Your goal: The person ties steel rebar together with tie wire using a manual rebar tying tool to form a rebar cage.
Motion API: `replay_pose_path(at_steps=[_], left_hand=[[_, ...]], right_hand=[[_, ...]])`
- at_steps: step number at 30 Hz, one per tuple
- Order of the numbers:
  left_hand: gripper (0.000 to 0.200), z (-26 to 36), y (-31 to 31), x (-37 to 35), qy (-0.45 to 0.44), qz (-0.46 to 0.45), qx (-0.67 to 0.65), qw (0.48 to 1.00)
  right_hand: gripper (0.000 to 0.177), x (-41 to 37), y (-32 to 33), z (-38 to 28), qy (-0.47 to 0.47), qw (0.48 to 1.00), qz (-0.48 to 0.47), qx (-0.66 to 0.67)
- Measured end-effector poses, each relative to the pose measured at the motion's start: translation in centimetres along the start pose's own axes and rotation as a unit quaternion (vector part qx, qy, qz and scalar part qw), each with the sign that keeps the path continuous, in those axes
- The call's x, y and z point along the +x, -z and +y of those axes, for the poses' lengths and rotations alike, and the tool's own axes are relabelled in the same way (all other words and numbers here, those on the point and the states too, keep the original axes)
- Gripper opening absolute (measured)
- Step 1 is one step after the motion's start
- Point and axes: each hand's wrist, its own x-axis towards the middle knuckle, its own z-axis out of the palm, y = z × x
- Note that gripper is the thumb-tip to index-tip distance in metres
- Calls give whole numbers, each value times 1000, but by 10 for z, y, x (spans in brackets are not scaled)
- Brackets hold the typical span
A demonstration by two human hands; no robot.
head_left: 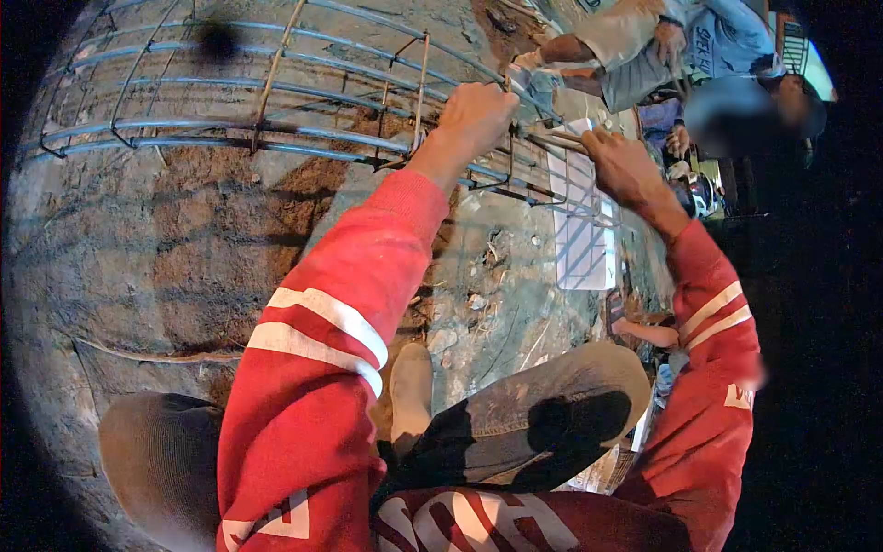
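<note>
A long cage of steel reinforcing bars (317,138), with square wire stirrups along it, runs across the upper part of the head view. My left hand (474,120) is closed around the cage at a stirrup near its right part; its fingertips are partly hidden. To the right, my right hand (625,166) is closed on the handles of what look like pincers (556,140). Their thin jaws point left toward the bars beside my left hand, at a stirrup joint. Whether the jaws grip a tie wire is too small to tell.
Rough, dusty ground (212,212) lies under the cage. A white rectangular board (584,239) is beneath the cage's right end. Another person in a light blue shirt (736,41) is at upper right, and another person's arm (648,333) shows below the board. My bent knee (607,382) is in front.
</note>
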Motion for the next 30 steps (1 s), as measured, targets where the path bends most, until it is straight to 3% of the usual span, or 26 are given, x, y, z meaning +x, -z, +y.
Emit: replay_pose_path(at_steps=[3,6,8,11,15,16,17,19,21,22,23,24,25,26,27,29,30], left_hand=[[15,-1,-1,-2,-16,24,-4,1000],[12,-1,-3,-1,-12,31,-23,999],[12,0,-2,-3,-18,32,-27,999],[13,-2,-1,-1,-22,33,-21,999],[11,-2,-7,1,-11,34,-22,999],[11,-3,-5,2,-10,35,-19,999],[11,-3,-4,0,-22,40,-23,999],[11,1,-5,-5,-37,41,-26,998],[11,-1,-2,-3,-28,63,-19,997],[11,-3,0,-1,-21,29,-7,999],[11,-3,-1,0,-20,30,-10,999],[11,-4,-2,0,-33,55,-13,998],[11,-2,-4,-2,-44,77,-19,996],[11,0,-5,-3,-42,75,-26,996],[8,1,-2,-3,-27,43,-29,998],[9,-2,2,2,-10,16,-28,999],[9,-4,-2,5,-7,32,-24,999]], right_hand=[[14,17,15,18,58,997,-42,26],[12,20,22,26,52,993,-109,9],[12,18,9,32,97,995,5,9],[13,11,4,21,46,999,-21,-8],[20,9,32,-5,-29,989,-111,96],[23,7,18,-4,31,986,-22,164],[31,9,16,-1,-154,832,-267,462],[40,13,19,9,-200,627,-415,628],[42,18,23,12,-174,722,-421,520],[47,21,26,12,-113,783,-404,460],[47,17,22,12,-114,783,-405,458],[46,8,19,7,-84,927,-260,257],[46,-2,16,2,-44,994,-99,34],[40,-9,13,-4,-75,997,-21,-28],[40,-12,19,-3,-75,996,-26,-29],[27,-8,32,2,-14,995,62,-77],[21,-5,33,1,-103,988,-117,4]])
